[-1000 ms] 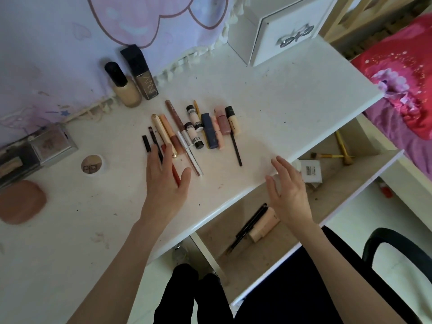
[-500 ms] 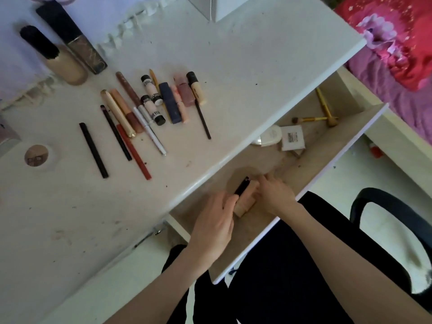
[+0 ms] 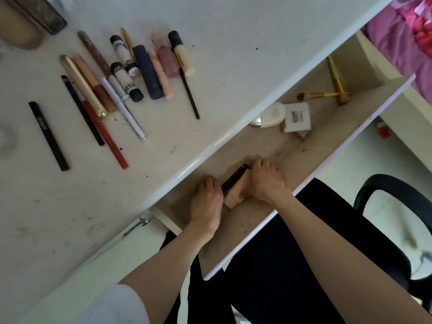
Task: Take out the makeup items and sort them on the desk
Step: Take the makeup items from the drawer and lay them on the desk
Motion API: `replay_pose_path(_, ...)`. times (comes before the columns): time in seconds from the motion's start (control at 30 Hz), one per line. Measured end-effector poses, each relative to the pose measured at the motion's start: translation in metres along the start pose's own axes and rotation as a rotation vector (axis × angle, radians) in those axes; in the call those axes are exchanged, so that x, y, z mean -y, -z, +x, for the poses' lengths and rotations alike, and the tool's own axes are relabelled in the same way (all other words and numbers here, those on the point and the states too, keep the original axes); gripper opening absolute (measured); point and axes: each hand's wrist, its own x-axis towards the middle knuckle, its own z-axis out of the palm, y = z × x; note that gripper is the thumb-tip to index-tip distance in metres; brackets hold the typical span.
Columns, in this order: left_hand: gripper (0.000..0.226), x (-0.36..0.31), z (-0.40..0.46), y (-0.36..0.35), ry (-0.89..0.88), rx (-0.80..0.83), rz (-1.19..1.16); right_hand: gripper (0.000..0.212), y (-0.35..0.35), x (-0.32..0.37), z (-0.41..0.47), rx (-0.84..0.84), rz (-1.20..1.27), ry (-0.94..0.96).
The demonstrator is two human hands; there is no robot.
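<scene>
The white desk [image 3: 233, 38] carries a row of sorted tubes and pencils, and below its edge the open drawer [image 3: 332, 127] holds the rest. Inside it, the left hand [image 3: 207, 202] curls its fingers onto 2 black pencils [image 3: 233, 181] while the right hand [image 3: 266, 181] wraps a beige tube [image 3: 236, 198]. All 3 look light, rigid and smooth, best pinched mid-length.
</scene>
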Motion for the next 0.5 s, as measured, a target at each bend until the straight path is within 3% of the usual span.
replay_pose_path(0.1,0.033,0.002,0.001,-0.001,0.029,0.019,0.014,0.08,0.006,-0.005,0.001,0.052,-0.024,0.048)
replay_pose_path(0.27,0.023,0.009,0.005,-0.002,-0.036,0.018,0.129,0.047,0.016,-0.014,-0.005,0.091,0.238,0.092)
replay_pose_path(0.4,0.031,0.016,0.004,0.001,-0.147,0.069,0.121,0.026,0.022,-0.022,-0.026,-0.018,0.475,0.134)
replay_pose_path(0.5,0.027,0.022,-0.008,0.013,-0.181,0.059,-0.033,0.017,0.026,-0.025,-0.049,-0.106,0.615,0.173)
